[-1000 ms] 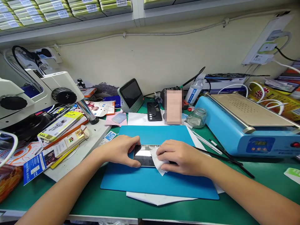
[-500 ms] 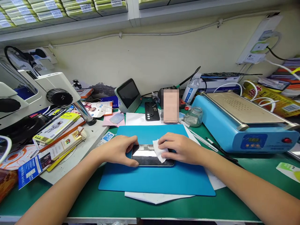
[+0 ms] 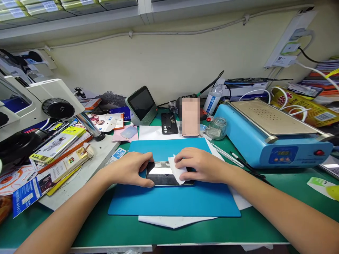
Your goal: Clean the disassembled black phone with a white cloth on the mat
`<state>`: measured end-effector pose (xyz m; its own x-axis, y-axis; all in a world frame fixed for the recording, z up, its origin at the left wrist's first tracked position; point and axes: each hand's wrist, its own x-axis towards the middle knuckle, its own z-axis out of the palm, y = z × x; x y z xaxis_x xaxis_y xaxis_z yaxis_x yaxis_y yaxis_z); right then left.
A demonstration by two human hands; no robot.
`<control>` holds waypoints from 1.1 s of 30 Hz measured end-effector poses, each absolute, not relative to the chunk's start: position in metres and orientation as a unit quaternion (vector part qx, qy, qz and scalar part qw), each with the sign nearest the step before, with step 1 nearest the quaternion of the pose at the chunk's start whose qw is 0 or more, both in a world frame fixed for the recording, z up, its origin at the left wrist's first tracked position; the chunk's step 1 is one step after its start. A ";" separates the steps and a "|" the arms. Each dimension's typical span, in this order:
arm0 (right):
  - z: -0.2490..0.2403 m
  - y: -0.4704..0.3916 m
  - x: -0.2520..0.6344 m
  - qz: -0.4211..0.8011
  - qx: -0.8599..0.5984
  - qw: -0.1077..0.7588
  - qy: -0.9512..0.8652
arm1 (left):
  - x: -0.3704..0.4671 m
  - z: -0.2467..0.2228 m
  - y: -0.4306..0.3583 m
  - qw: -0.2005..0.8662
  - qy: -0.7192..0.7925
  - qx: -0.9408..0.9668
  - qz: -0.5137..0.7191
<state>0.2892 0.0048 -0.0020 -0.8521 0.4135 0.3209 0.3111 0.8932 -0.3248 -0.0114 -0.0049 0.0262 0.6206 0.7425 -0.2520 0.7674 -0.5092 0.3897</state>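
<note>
A dark, glossy phone (image 3: 161, 175) lies flat and lengthwise on the blue mat (image 3: 172, 201). My left hand (image 3: 135, 169) grips its left end, with the thumb at the near edge and the curled fingers at the far edge. Over the phone's right part, my right hand (image 3: 197, 165) pinches a folded white wipe (image 3: 177, 172) that rests against the glass. The right end of the phone is partly hidden under the wipe and my right hand.
A blue heating machine (image 3: 275, 141) stands at the right, with tweezers (image 3: 227, 154) beside it. Behind the mat are a glass jar (image 3: 215, 128), a black phone (image 3: 169, 123) and a grey display (image 3: 141, 106). At the left are a microscope stand (image 3: 90, 125) and stacked boxes (image 3: 58, 144).
The whole view has shifted slightly. Both hands keep their holds on the phone and the wipe, and the wipe remains over the phone's right part.
</note>
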 end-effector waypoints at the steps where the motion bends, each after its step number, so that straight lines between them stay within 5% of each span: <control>1: -0.002 0.005 0.289 0.132 -0.197 0.196 -0.951 | -0.012 0.026 -0.005 0.239 0.435 0.868 -0.026; 33: -0.001 -0.001 0.287 0.155 -0.186 0.207 -0.948 | -0.012 0.024 -0.007 0.205 0.426 0.881 -0.032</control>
